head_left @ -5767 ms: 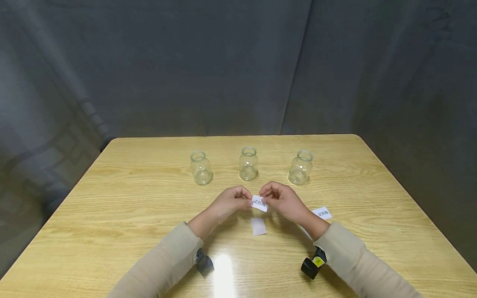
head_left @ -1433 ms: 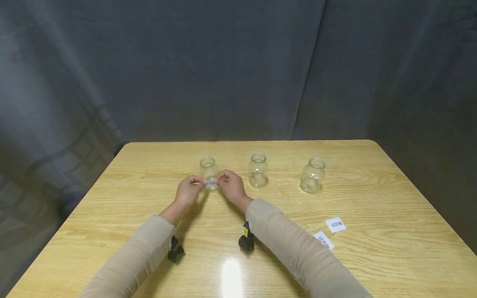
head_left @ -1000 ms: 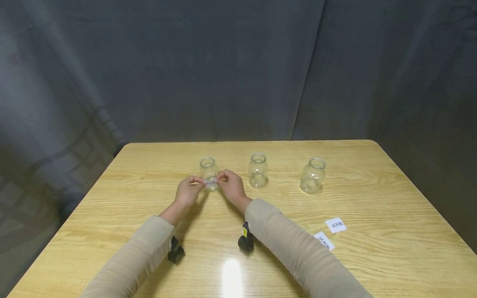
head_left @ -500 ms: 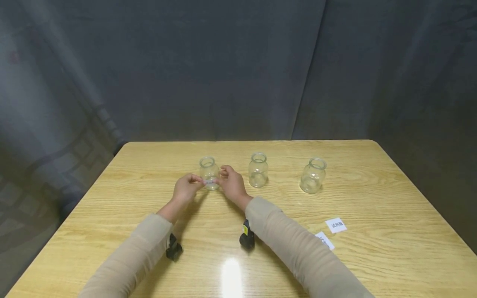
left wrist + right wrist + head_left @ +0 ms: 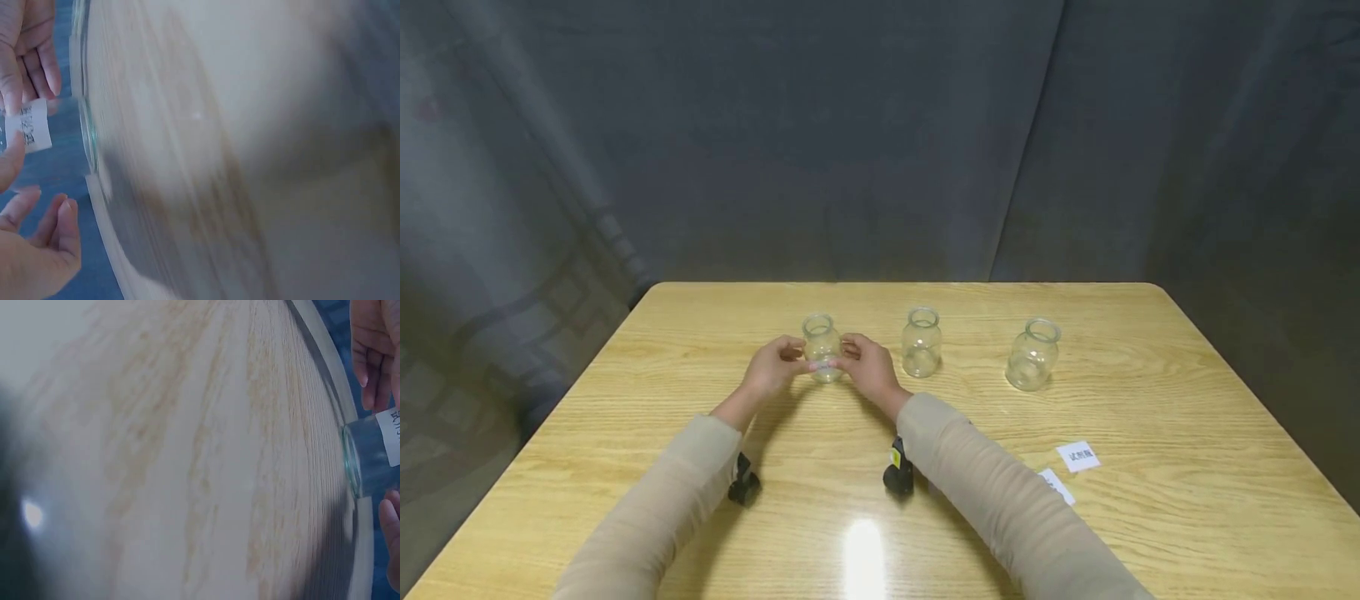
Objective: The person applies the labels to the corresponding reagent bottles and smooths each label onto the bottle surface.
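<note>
A second ago both hands pinched the ends of the label; now the left hand and right hand have loosened, fingers spread to either side of the jar, thumbs pressing the label against its front. The jar stands upright on the table, leftmost of three. Whether the fingers touch the glass is hard to tell. Both wrist views cut off the jar's top, and the right sleeve partly covers a loose label.
</note>
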Demonstrator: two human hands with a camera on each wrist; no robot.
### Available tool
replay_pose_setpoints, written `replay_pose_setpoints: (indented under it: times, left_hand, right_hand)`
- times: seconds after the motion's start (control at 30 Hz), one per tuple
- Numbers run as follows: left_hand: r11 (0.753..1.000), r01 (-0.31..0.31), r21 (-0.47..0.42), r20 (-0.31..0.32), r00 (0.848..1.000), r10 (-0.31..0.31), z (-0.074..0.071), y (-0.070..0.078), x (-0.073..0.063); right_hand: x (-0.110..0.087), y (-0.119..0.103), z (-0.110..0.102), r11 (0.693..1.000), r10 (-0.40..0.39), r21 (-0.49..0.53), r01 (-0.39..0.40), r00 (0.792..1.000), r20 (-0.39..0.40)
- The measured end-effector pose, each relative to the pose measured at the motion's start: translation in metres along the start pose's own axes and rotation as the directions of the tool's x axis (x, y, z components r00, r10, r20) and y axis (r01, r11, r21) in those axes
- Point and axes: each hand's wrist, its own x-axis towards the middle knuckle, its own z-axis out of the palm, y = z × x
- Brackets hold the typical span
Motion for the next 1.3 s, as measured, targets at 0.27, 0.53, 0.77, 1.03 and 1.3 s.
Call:
replay_pose_setpoints:
  times: [0.27,0.53,0.77,1.03,1.3]
  left_hand:
    - [0.999,-0.041,-0.021,0.056,0.998,0.042,-0.0041,-0.0011,0.007]
    - [0.996,-0.074,0.039,0.03,0.997,0.073,-0.0035,0.0,0.0091]
    - [0.994,-0.083,0.068,-0.005,0.996,0.084,0.0,0.0012,0.0077]
    - [0.989,-0.11,0.096,-0.015,0.994,0.111,0.0033,-0.0001,0.0038]
    - [0.99,-0.1,0.102,-0.002,0.995,0.101,-0.0007,-0.0037,0.0025]
  right_hand:
    - [0.0027,0.0023,-0.0015,0.999,-0.006,-0.045,0.006,1.0,0.006]
    - [0.0047,0.0046,-0.0016,0.998,-0.027,-0.063,0.027,1.0,0.004]
    - [0.0066,0.0071,-0.0022,0.994,-0.054,-0.091,0.054,0.999,0.003]
    - [0.0062,0.0066,-0.0061,0.993,-0.053,-0.102,0.057,0.998,0.037]
    - [0.0056,0.0049,-0.0047,0.989,-0.062,-0.134,0.064,0.998,0.017]
